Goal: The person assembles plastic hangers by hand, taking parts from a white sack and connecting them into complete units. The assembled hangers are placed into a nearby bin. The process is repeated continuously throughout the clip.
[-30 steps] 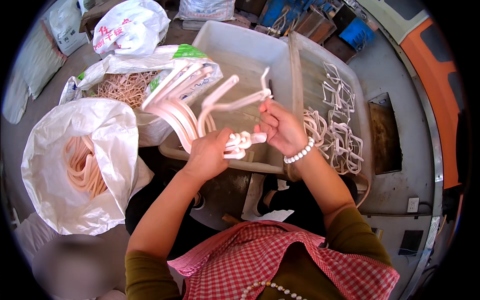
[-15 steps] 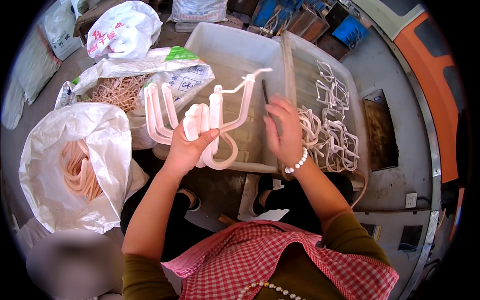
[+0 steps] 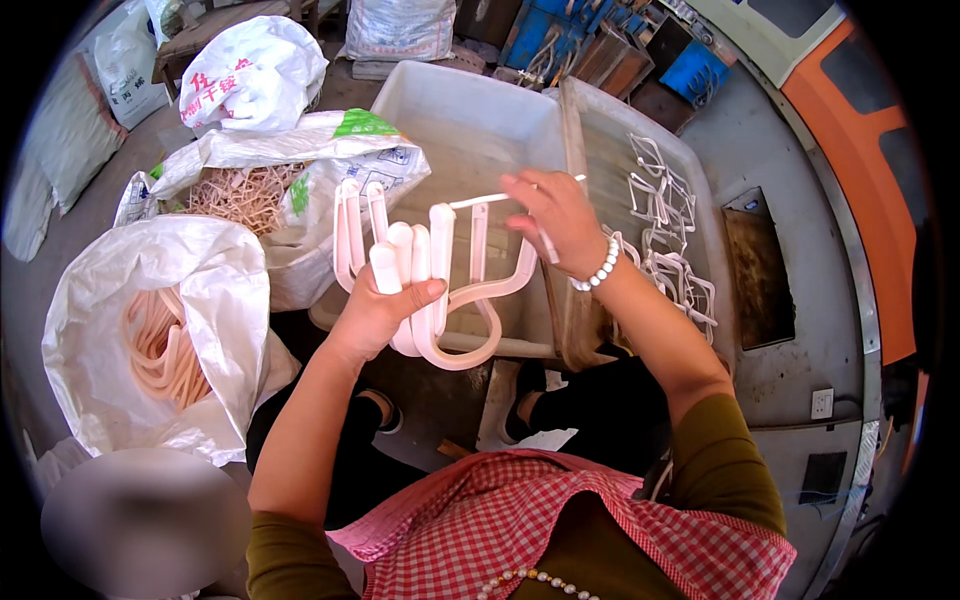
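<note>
My left hand (image 3: 378,308) is wrapped round a bunch of pale pink, curved plastic bars (image 3: 425,275), their rounded ends pointing up and a loop hanging below. A thin pale strip (image 3: 475,201) runs from the top of one bar toward my right hand (image 3: 555,222). The fingers of my right hand are bent and closed over the strip's far part, with its tip showing beyond them. A pale sliver shows under those fingers, but what they grip is partly hidden.
An open white sack (image 3: 225,340) with curved pink bars stands at left; behind it, another sack (image 3: 300,255) holds thin pink scraps. Two pale tubs (image 3: 470,85) stand ahead. White looped pieces (image 3: 660,200) lie in the right one. A grey machine (image 3: 800,390) flanks the right side.
The held bars have moved right and nearer to me. My right hand has risen and moved left to the strip. A dark thin rod seen beside it before no longer shows.
</note>
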A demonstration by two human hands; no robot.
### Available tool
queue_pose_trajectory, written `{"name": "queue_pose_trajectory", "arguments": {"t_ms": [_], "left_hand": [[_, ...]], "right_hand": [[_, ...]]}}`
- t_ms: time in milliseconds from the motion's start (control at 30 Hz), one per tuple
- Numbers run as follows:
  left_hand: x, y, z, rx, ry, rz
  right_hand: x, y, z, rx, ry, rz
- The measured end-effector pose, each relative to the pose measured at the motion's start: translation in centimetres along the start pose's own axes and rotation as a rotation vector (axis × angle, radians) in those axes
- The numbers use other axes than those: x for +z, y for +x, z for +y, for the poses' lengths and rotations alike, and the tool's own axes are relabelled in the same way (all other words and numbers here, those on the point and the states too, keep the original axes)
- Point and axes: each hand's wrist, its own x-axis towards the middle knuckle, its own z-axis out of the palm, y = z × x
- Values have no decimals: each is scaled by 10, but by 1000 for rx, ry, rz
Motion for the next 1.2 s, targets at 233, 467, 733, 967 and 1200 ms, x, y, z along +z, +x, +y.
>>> {"name": "queue_pose_trajectory", "arguments": {"t_ms": [233,467,733,967,1200], "left_hand": [[-2,4,-4,163,911,164],[-5,13,-12,198,754,210],[-4,14,-11,7,-45,205],[-14,17,-5,-8,-303,198],[-6,14,-16,-82,-324,136]], "right_hand": [[-7,-26,-15,1519,1226,-588],[-27,-16,-127,745,1464,-1126],[-27,127,-41,94,314,897],[92,129,-45,582,547,1],[93,14,-71,1210,1268,-102]]}}
